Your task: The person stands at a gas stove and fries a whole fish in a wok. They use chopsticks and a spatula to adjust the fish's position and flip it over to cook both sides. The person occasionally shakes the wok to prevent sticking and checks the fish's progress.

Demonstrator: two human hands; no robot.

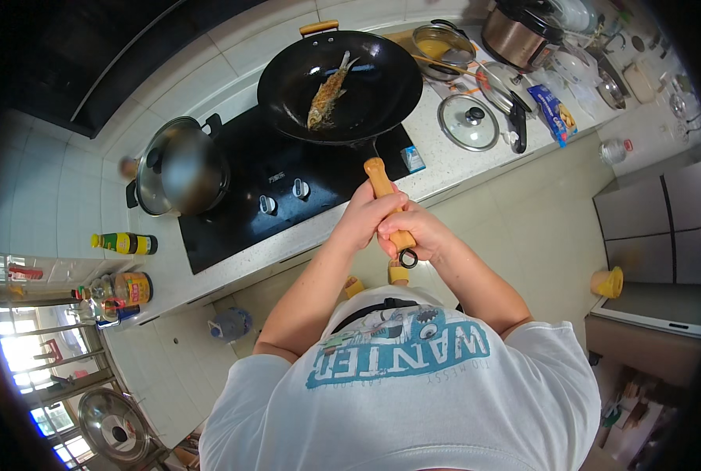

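Both my left hand and my right hand are wrapped around the wooden handle of a large black wok. My left hand sits nearer the pan, my right lower down beside the handle's hanging ring. The wok is over the right part of a black glass gas hob, its underside hidden. A browned whole fish lies inside, tail towards the back. The dark wok surface has a shine.
A lidded pot stands on the hob's left. To the right are a glass lid, a blue packet, a pot with yellow liquid and a pressure cooker. Bottles line the left counter.
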